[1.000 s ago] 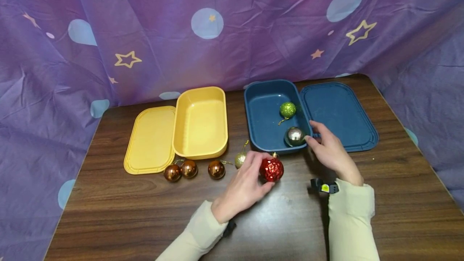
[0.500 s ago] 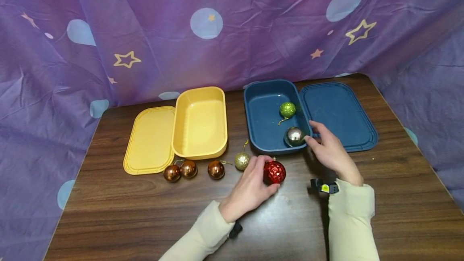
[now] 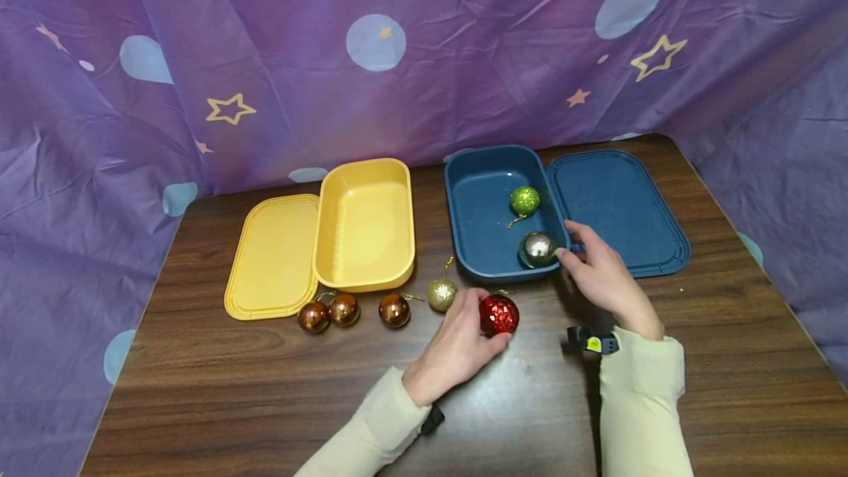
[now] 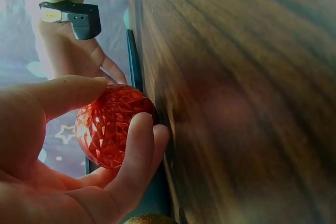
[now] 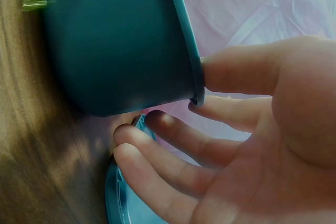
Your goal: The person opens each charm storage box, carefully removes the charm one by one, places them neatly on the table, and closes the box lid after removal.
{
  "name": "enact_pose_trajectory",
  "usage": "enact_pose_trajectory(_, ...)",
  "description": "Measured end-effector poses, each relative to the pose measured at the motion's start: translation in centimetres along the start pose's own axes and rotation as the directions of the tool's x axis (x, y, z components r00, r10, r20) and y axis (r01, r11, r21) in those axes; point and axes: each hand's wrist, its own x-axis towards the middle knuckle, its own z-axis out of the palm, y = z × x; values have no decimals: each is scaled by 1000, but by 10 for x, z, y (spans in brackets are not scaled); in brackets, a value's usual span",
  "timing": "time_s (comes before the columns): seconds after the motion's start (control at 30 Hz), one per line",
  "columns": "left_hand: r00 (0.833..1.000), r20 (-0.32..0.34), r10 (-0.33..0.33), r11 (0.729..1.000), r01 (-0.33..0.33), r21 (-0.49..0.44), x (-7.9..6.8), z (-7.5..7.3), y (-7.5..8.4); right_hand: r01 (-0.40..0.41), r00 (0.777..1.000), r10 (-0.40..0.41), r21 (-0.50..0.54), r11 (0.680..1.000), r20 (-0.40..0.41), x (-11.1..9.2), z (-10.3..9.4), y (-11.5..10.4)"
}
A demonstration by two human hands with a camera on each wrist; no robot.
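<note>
A red faceted Christmas bauble (image 3: 499,315) is down at the table in front of the blue box. My left hand (image 3: 457,350) holds it, thumb on one side and fingers curled round the other, as the left wrist view of the bauble (image 4: 113,124) shows. My right hand (image 3: 604,278) pinches the rim of the blue box (image 3: 473,260) at its near right corner, thumb and index finger on either side of the rim (image 5: 197,77). Inside that box lie a green glitter bauble (image 3: 525,201) and a shiny silver bauble (image 3: 537,249).
A gold glitter bauble (image 3: 442,294) sits just left of the left hand's fingers. Further left are copper baubles (image 3: 394,311) in front of a yellow box (image 3: 364,287). A yellow lid (image 3: 273,256) and a blue lid (image 3: 623,205) lie beside their boxes; a purple curtain (image 3: 437,94) hangs behind.
My left hand has come slightly nearer and to the right, lowering the red bauble and uncovering the gold glitter bauble. The red bauble has turned a little. My right hand stays at the rim.
</note>
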Motion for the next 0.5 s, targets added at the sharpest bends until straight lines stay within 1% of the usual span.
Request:
enact_pose_trajectory(0.23, 1000, 17, -9, 1000, 9, 19, -1, 0, 0, -7, 1000, 7, -8, 1000, 5, 0, 0, -1)
enact_pose_trajectory(0.5, 1000, 12, -22, 999, 22, 25, -1, 1, -1, -7, 1000, 8, -12, 1000, 5, 0, 0, -1)
